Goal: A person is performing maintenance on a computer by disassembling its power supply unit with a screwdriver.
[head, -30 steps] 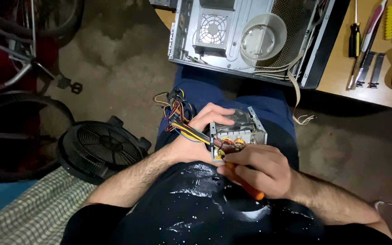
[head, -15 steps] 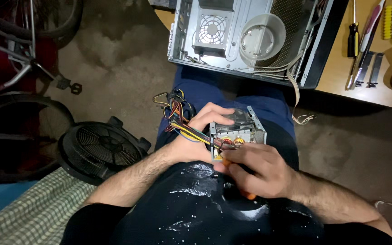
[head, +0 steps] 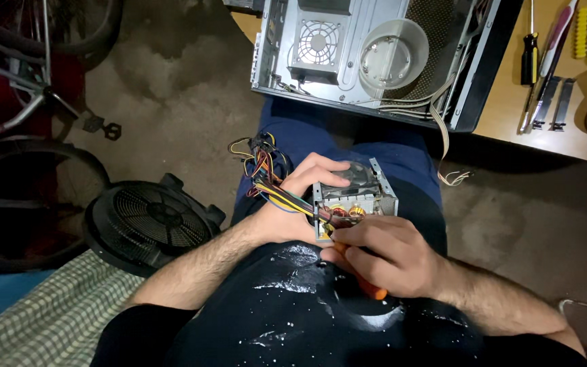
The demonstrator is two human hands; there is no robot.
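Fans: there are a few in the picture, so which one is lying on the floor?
The big round black fan with the wire grille lies flat on the floor beside the left arm. The small square fan sits inside the open computer case on the table.

open floor left of the lap, fan and computer case close by

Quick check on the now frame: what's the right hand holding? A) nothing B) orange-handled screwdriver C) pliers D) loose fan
B: the right hand is closed around an orange-handled screwdriver, its tip end toward the open power supply box that the left hand steadies on the lap.
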